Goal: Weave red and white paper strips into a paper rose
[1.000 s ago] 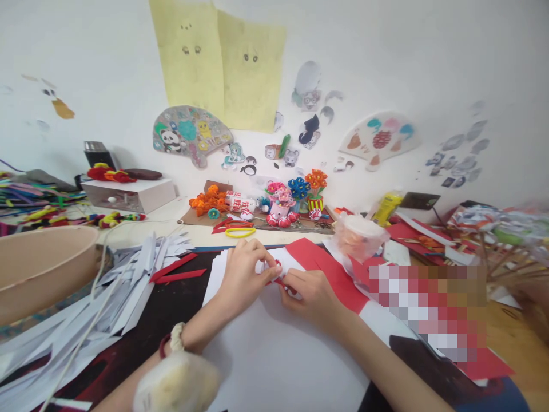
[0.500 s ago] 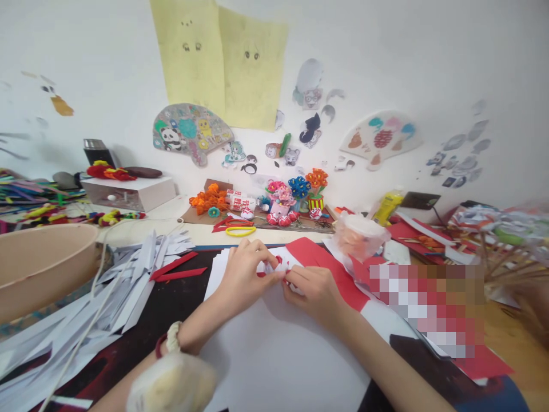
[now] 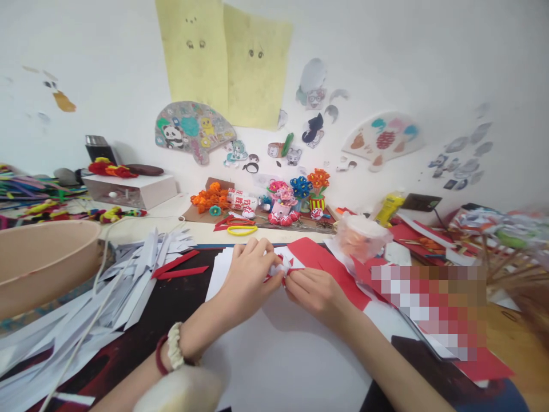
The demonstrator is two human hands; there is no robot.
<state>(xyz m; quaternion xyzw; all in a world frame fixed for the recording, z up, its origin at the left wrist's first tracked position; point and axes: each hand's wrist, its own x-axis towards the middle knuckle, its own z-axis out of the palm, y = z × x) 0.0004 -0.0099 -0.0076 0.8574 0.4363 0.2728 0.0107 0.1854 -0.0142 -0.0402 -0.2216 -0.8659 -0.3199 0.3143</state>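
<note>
Between both hands is a small red-and-white folded paper piece [image 3: 286, 264], held just above a stack of white paper [image 3: 295, 355]. My left hand [image 3: 253, 269] pinches it from the left, thumb and fingertips together. From the right, my right hand [image 3: 315, 289] grips it with curled fingers. The fingers hide much of the folded paper, so its full shape is unclear. Red paper sheets [image 3: 330, 269] lie just beyond my right hand. On the left wrist sit a cream scrunchie [image 3: 175, 346] and a dark red band.
Left lie white paper strips [image 3: 137, 280], red strips [image 3: 182, 273] and a beige basin [image 3: 47, 263]. Behind the hands are a yellow ring [image 3: 242, 230] and handmade flowers [image 3: 283, 197]. A plastic-wrapped tub [image 3: 362, 234] stands at the right, near a yellow bottle [image 3: 390, 207].
Both hands have shifted their fingers around the folded paper, and more of its white part shows now. The right fingers have curled tighter. The view has moved slightly.
</note>
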